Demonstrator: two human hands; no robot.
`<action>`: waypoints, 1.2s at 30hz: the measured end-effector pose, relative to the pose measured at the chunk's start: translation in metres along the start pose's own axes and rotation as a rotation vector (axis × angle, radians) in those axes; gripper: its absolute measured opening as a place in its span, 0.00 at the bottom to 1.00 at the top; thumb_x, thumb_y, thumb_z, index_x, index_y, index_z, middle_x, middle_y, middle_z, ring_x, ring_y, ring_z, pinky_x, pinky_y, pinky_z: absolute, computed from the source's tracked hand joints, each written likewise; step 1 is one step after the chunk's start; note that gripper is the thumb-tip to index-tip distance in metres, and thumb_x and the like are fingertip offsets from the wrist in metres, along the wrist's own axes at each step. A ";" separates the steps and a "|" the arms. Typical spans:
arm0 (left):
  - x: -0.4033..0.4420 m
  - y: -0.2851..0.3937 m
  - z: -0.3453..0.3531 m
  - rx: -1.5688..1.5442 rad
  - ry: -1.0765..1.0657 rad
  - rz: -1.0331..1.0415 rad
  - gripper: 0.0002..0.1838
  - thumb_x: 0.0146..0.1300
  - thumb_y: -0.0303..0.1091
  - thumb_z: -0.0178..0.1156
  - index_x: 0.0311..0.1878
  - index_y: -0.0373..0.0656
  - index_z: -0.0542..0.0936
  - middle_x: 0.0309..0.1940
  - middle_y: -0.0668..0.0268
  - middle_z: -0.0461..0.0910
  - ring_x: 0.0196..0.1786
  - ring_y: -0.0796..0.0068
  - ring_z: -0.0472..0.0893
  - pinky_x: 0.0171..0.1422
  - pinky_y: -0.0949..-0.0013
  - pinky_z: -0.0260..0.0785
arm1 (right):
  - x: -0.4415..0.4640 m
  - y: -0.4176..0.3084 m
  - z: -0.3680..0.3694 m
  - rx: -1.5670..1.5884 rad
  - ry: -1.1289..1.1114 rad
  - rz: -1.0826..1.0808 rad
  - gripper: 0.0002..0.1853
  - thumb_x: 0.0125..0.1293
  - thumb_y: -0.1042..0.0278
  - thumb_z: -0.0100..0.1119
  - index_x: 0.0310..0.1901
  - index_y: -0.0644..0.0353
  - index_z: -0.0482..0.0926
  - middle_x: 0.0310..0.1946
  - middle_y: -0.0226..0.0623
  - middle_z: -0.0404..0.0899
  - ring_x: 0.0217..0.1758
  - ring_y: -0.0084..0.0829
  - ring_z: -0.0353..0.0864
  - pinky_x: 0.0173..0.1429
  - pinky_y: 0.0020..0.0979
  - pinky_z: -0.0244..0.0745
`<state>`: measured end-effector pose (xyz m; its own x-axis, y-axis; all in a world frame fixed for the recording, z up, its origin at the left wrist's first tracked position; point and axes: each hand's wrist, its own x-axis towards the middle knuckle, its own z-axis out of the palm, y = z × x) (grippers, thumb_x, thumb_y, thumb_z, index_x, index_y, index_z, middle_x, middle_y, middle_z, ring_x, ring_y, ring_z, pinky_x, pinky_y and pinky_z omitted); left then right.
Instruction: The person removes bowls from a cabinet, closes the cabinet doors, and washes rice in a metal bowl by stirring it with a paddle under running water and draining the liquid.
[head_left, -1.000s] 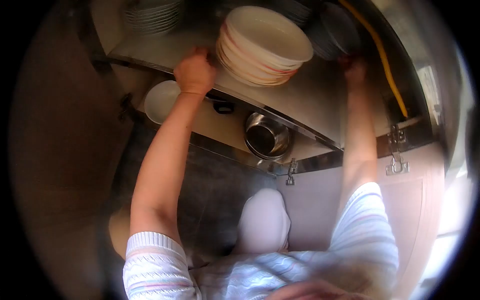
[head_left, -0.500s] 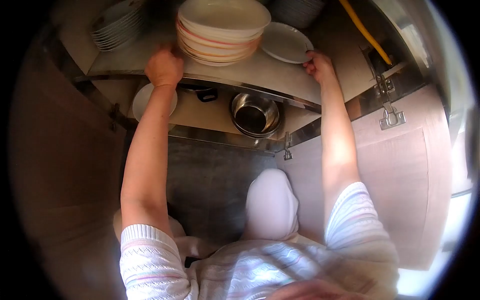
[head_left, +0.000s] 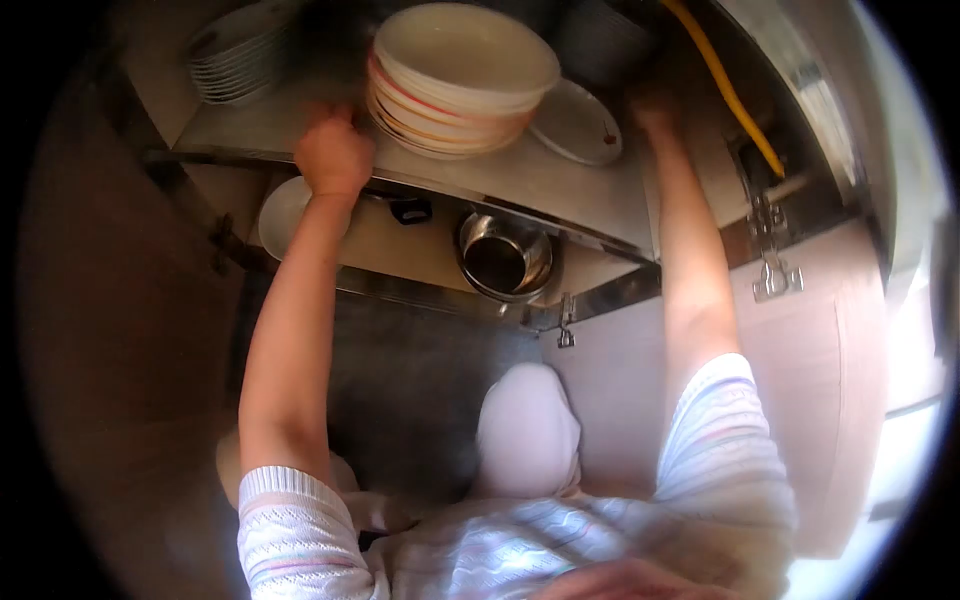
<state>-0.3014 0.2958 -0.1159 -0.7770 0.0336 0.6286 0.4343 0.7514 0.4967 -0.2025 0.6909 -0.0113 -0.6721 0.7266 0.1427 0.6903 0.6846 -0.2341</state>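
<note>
My left hand (head_left: 335, 150) rests at the front edge of the upper cabinet shelf (head_left: 520, 185), its fingers curled; whatever they may hold is hidden. Just right of it stands a stack of cream bowls (head_left: 455, 85) with red and orange rims. Beside that stack a single white plate (head_left: 578, 125) with a small red mark lies on the shelf. My right hand (head_left: 650, 108) reaches past this plate toward a dim stack of dishes (head_left: 600, 40) at the back right; its fingers are blurred and dark.
White plates (head_left: 235, 60) are stacked at the upper left. On the lower shelf are a white bowl (head_left: 285, 215), a black handle (head_left: 410, 210) and steel pots (head_left: 503, 258). A yellow hose (head_left: 720, 75) and an open door (head_left: 770, 370) with hinges are at the right.
My right hand has let go of the white plate and moved deeper into the cabinet. The plate now lies beside the bowl stack. My left hand has stayed at the shelf edge.
</note>
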 end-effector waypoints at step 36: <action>-0.001 -0.002 -0.001 -0.105 -0.007 -0.034 0.08 0.46 0.31 0.55 0.33 0.46 0.77 0.36 0.62 0.75 0.39 0.54 0.77 0.37 0.52 0.69 | 0.154 -0.011 -0.040 -0.271 0.508 -0.662 0.24 0.56 0.44 0.57 0.47 0.53 0.78 0.52 0.39 0.74 0.56 0.38 0.71 0.60 0.36 0.65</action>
<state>-0.3010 0.2937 -0.1166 -0.7951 0.0139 0.6063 0.4526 0.6791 0.5779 -0.3028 0.7972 0.0519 -0.8013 0.0692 0.5943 0.2836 0.9185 0.2755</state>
